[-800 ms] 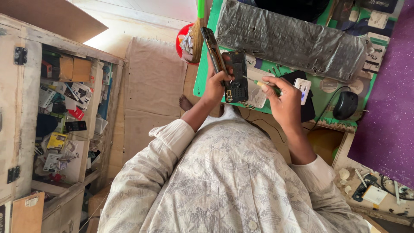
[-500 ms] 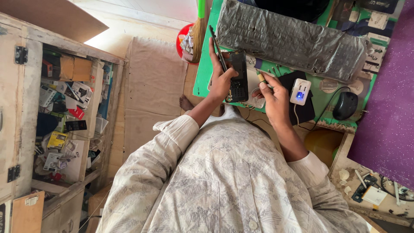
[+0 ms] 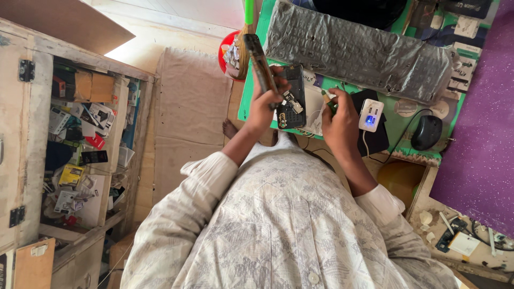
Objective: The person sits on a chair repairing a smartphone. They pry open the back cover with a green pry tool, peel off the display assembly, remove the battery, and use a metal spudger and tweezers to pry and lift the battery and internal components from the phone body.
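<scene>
left hand (image 3: 266,103) is clamped around an opened phone (image 3: 292,96) with its back off and inner board showing, held just above the near edge of the green counter (image 3: 399,120); its long axis runs away from the body toward the wrapped keyboard (image 3: 358,53). right hand (image 3: 340,120) sits just beside the phone's right flank, fingers pinched together on a thin green-tipped tool (image 3: 327,100) that points toward the phone. white charger block (image 3: 370,115) lies just right of that hand.
</scene>
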{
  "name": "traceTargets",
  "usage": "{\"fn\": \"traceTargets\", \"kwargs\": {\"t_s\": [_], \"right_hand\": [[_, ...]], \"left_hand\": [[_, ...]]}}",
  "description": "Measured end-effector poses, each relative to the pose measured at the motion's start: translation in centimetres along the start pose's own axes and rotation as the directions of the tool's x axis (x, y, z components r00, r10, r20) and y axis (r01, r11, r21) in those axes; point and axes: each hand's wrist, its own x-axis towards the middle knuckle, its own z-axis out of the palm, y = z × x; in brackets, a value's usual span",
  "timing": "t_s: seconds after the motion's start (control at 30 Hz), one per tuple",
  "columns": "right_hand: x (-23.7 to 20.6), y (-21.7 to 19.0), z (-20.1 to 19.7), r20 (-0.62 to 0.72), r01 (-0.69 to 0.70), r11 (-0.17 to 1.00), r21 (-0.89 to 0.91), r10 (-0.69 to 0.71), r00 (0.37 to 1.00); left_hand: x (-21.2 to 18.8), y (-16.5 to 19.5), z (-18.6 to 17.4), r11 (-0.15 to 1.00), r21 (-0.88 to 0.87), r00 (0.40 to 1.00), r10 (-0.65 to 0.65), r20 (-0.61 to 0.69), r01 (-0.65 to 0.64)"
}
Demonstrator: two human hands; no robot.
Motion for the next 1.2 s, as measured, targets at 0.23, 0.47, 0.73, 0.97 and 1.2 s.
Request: {"fn": "traceTargets", "kwargs": {"t_s": [0.23, 0.47, 0.73, 0.97, 1.2], "right_hand": [[4.0, 2.2, -0.5, 0.012, 0.036, 0.928, -0.371, -0.034, 0.999], [2.6, 1.9, 6.0, 0.011, 0.134, 0.939, -0.318, -0.138, 0.990], [1.5, 3.8, 6.3, 0.008, 0.154, 0.939, -0.308, -0.159, 0.987], [1.0, 0.5, 6.2, 0.091, 0.085, 0.989, 0.121, -0.096, 0.991], [-0.3, -7.2, 5.2, 0.319, 0.071, 0.869, 0.490, -0.255, 0.913]], "left_hand": [[0.0, 0.0, -0.1, 0.963, -0.236, 0.982, -0.092, 0.163, 0.129], [-3.2, 0.7, -6.2, 0.957, -0.285, 0.991, -0.015, 0.136, 0.054], [-6.1, 3.8, -5.5, 0.918, -0.391, 0.993, -0.020, 0.114, 0.063], [-8.6, 5.6, -5.9, 0.964, -0.253, 0.996, 0.064, -0.057, -0.077], [-11.6, 5.5, -6.3, 0.981, -0.016, 0.969, 0.190, -0.158, -0.195]]}}
